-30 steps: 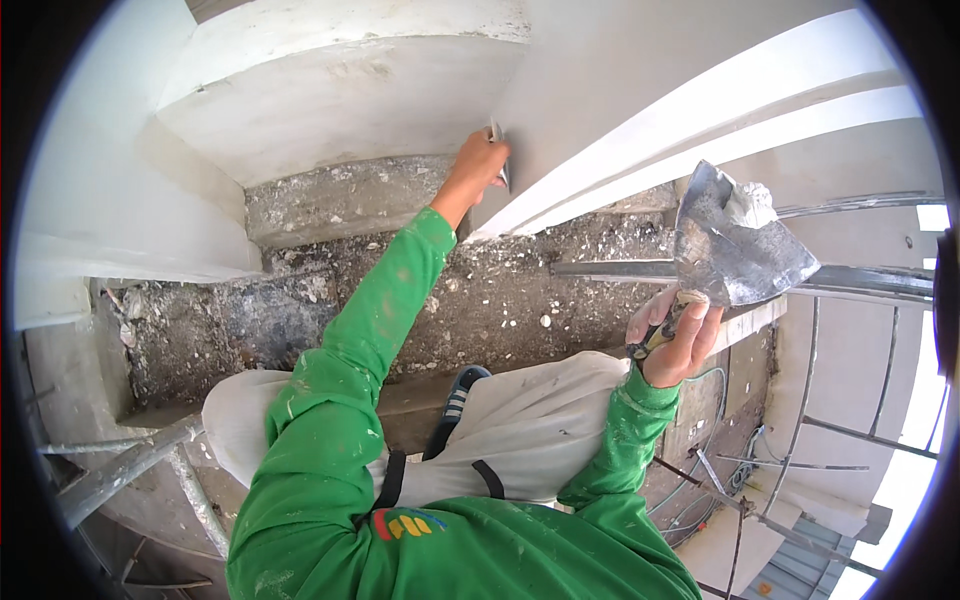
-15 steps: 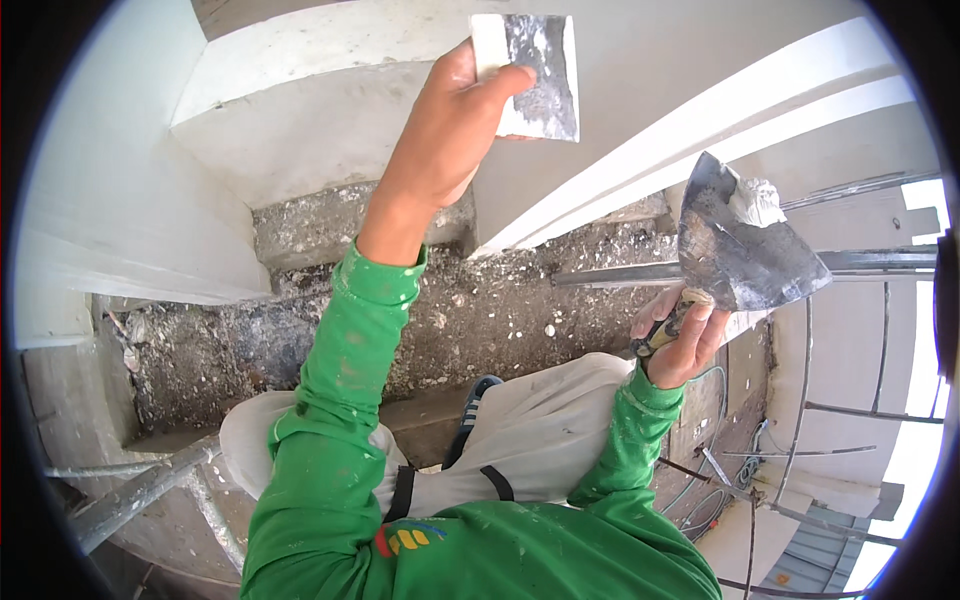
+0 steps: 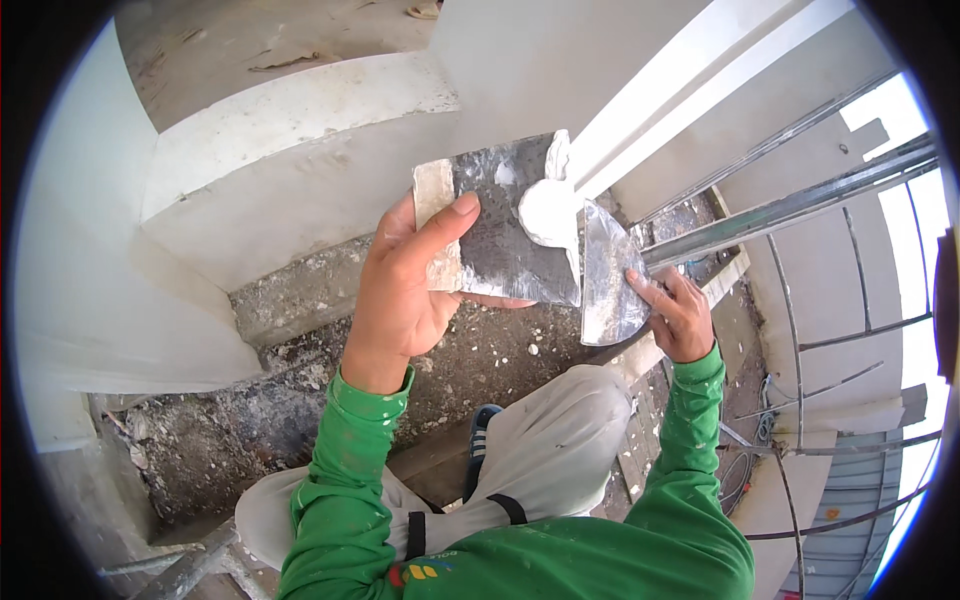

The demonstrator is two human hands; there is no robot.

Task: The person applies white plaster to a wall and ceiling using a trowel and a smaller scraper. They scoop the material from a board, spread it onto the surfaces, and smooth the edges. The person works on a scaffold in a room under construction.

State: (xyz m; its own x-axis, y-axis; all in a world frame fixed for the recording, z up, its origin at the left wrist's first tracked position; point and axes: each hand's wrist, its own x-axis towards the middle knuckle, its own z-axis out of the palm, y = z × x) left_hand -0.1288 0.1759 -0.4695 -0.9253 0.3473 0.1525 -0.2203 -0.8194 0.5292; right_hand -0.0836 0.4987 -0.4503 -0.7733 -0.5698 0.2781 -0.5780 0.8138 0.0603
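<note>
A person's bare hands bring two metal blades edge to edge over a strip of gritty ground in the head view. The left hand [image 3: 400, 268] grips a rectangular blade [image 3: 500, 230] by its pale left-edge strip [image 3: 437, 188], thumb on top and fingers below. The right hand [image 3: 685, 315] pinches a fan-shaped scraper [image 3: 612, 285], a finger on its face; its handle is not clearly seen. White paste [image 3: 548, 212] sits on the rectangle's right edge — a smooth, rounded lump, with a thick ridge toward the upper right corner and a thin tail toward the lower right. Whether the two edges touch cannot be told.

Good handling here probably means keeping the rectangle level, laying the scraper's straight edge flat and low, and gathering the paste in one even stroke. The rectangle is dark, scuffed and smeared with white, the scraper shinier and streaked. Green sleeves [image 3: 345, 470] are flecked with pale spots; the ground [image 3: 450, 385] is rough and crumb-strewn.
</note>
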